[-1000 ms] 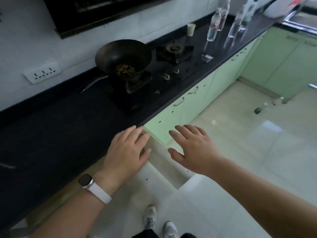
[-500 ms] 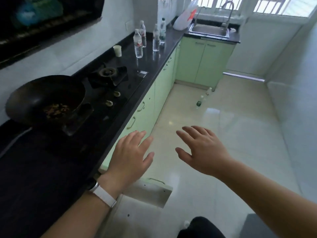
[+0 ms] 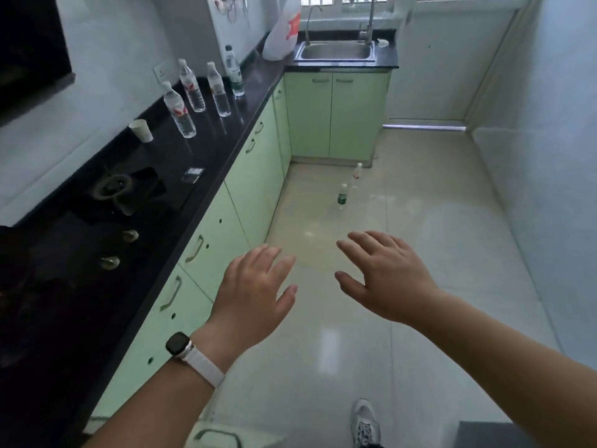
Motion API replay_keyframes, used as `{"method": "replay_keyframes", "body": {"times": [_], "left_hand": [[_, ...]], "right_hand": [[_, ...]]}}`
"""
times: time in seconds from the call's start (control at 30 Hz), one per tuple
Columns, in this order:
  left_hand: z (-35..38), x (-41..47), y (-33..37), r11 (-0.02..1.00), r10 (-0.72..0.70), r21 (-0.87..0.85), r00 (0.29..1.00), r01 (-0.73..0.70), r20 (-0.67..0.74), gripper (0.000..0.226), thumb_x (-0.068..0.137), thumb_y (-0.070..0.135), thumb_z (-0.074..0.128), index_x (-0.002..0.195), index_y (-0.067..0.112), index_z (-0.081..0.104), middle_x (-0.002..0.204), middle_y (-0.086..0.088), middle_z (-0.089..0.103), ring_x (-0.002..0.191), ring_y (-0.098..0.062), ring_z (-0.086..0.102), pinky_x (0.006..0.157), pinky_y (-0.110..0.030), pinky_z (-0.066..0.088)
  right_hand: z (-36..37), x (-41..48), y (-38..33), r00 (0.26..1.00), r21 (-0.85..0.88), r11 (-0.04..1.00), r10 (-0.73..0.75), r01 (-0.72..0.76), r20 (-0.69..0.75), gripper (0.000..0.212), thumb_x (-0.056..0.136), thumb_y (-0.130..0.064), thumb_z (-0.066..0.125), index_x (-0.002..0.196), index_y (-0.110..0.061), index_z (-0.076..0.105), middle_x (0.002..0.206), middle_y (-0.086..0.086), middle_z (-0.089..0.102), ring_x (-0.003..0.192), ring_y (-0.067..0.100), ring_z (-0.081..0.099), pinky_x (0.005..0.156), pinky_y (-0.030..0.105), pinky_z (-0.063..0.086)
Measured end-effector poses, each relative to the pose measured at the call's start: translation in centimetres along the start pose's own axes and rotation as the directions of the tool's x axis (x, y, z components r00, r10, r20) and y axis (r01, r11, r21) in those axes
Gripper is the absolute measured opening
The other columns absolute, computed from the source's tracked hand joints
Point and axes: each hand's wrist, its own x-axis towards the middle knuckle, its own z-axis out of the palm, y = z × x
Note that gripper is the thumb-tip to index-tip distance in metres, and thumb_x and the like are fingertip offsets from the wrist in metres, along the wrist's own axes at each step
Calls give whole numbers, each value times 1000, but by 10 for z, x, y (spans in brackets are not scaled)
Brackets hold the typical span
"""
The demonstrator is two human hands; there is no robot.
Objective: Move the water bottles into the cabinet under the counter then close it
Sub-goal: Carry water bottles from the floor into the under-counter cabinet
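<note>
- Head view: we look along a black counter that runs on our left toward a steel sink at the far end.
- Our left hand is stretched out in front of us, palm down, fingers spread loosely and grasping nothing. A watch on a pale band sits on that wrist.
- Our right hand floats beside it, apart from it, also spread flat and empty, over the pale floor.
- Four water bottles stand upright on the counter, well away from our hands: the nearest bottle, a second behind it, a third to its right, and a green-labelled bottle furthest back.
- A paper cup stands near the nearest bottle, on the wall side.
- Two more bottles stand on the floor: a green-labelled one and a clear one behind it, close to the corner cabinets.
- The green cabinet doors under the counter look closed along the run we can see; a door edge with a handle juts out at the bottom of the view.
- A stove burner sits on the counter nearer to us.
- One shoe shows on the floor below our right arm.
</note>
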Motion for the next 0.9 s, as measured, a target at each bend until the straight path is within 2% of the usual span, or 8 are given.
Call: {"method": "replay_keyframes", "body": {"times": [0.17, 0.33, 0.47, 0.67, 0.8, 0.9], "left_hand": [[14, 84, 54, 1000, 24, 15, 1000, -24, 12, 50, 88, 42, 50, 125, 14, 69, 127, -13, 67, 120, -36, 61, 95, -48, 48], [25, 140, 88, 997, 65, 29, 997, -67, 36, 49, 85, 38, 61, 126, 14, 69, 129, -12, 66, 122, -35, 60, 96, -48, 46], [32, 185, 105, 992, 121, 42, 992, -123, 37, 53, 88, 44, 48, 126, 14, 69, 129, -13, 66, 121, -35, 60, 95, -47, 46], [55, 246, 114, 984, 177, 8, 983, -178, 49, 55, 86, 45, 46, 125, 14, 69, 128, -12, 67, 121, -35, 61, 94, -47, 47], [82, 301, 100, 981, 191, -31, 981, -190, 26, 57, 86, 45, 46, 126, 13, 69, 128, -14, 66, 121, -36, 61, 94, -49, 48], [103, 354, 89, 977, 207, -62, 978, -205, 19, 59, 86, 46, 44, 126, 12, 69, 129, -14, 66, 122, -37, 60, 95, -51, 47]], "right_hand": [[-14, 20, 93, 1000, -23, 999, 25, -25, -1, 59, 90, -57, 41, 132, -19, 57, 133, 7, 60, 122, 33, 54, 101, 43, 40], [-24, 24, 151, 996, -36, 997, 73, -75, -49, 58, 88, -56, 43, 127, -18, 62, 128, 8, 64, 118, 32, 57, 97, 41, 44], [-29, 29, 190, 989, -19, 990, 135, -137, -56, 58, 88, -56, 44, 129, -18, 61, 130, 8, 63, 120, 33, 56, 99, 41, 42], [-28, 55, 236, 978, -17, 978, 205, -206, -41, 61, 90, -57, 43, 137, -20, 55, 139, 7, 56, 127, 31, 49, 104, 43, 36], [-29, 89, 269, 963, -47, 962, 267, -269, -34, 63, 90, -58, 38, 136, -20, 55, 138, 7, 57, 127, 31, 49, 104, 43, 36], [-30, 127, 294, 956, -79, 953, 293, -294, -30, 61, 90, -57, 42, 137, -20, 54, 139, 6, 56, 128, 30, 48, 104, 42, 35]]}}
